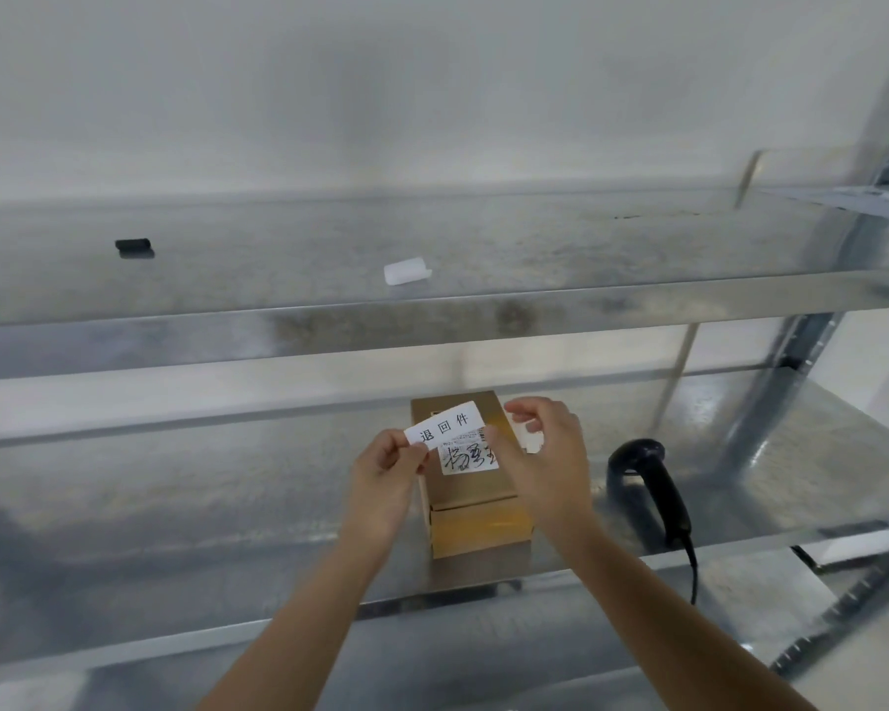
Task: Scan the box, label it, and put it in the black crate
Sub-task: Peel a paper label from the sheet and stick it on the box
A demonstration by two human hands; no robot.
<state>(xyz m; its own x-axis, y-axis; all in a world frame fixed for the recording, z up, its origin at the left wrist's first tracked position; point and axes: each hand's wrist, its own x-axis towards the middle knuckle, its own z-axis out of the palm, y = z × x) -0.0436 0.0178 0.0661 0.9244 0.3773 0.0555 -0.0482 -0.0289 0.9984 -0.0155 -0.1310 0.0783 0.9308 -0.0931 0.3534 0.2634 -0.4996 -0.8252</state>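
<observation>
A small brown cardboard box (pixel 476 520) stands on the middle metal shelf (pixel 201 515), with a white shipping sticker bearing black handwriting on its top. Just above the box I hold a white label (pixel 445 423) printed with three black characters. My left hand (pixel 383 472) pinches the label's left end. My right hand (pixel 540 449) pinches its right end, fingers curled over the box top. The black crate is not in view.
A black handheld barcode scanner (pixel 647 484) lies on the same shelf right of the box, its cable hanging over the front edge. On the upper shelf rest a small white paper piece (pixel 406 270) and a small black object (pixel 133 246). Rack uprights stand at right.
</observation>
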